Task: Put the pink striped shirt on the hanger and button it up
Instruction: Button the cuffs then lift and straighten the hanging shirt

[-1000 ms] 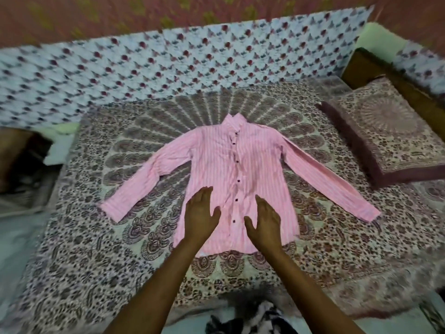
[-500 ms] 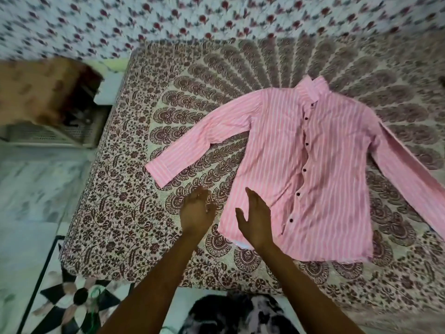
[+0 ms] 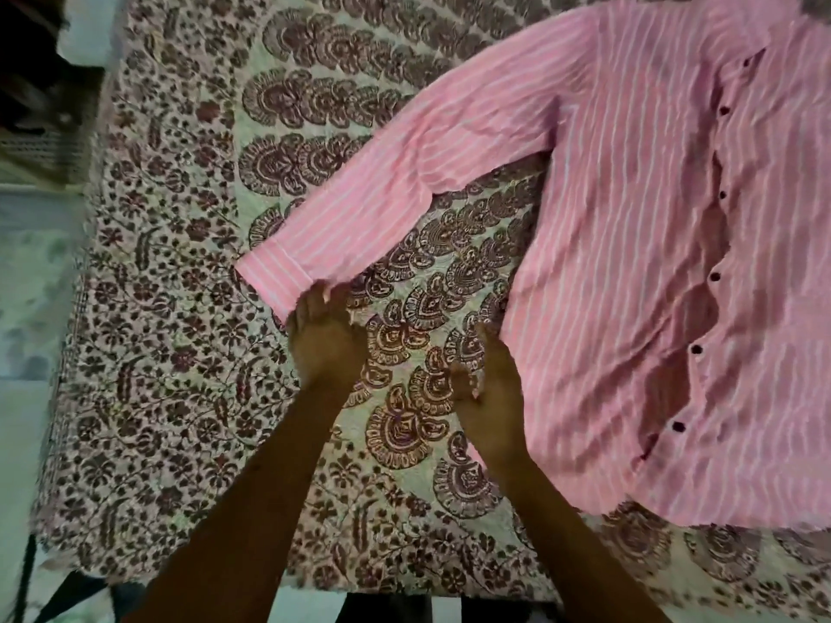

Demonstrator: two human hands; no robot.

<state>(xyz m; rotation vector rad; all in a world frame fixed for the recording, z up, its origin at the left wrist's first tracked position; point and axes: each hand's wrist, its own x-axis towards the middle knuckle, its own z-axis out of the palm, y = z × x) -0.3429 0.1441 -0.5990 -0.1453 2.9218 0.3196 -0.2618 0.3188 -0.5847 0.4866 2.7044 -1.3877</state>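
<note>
Left hand (image 3: 326,344) (fingers extended) at shirt cuff (image 3: 274,278)

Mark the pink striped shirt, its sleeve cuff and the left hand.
pink striped shirt (image 3: 629,263), head view, front panel.
sleeve cuff (image 3: 274,274), head view, cuff end.
left hand (image 3: 326,341), head view, back of hand.

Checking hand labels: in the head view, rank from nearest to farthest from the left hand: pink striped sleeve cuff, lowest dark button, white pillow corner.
1. Pink striped sleeve cuff, at the left hand's fingertips.
2. Lowest dark button, right, on the shirt front.
3. White pillow corner, far upper left.
</note>
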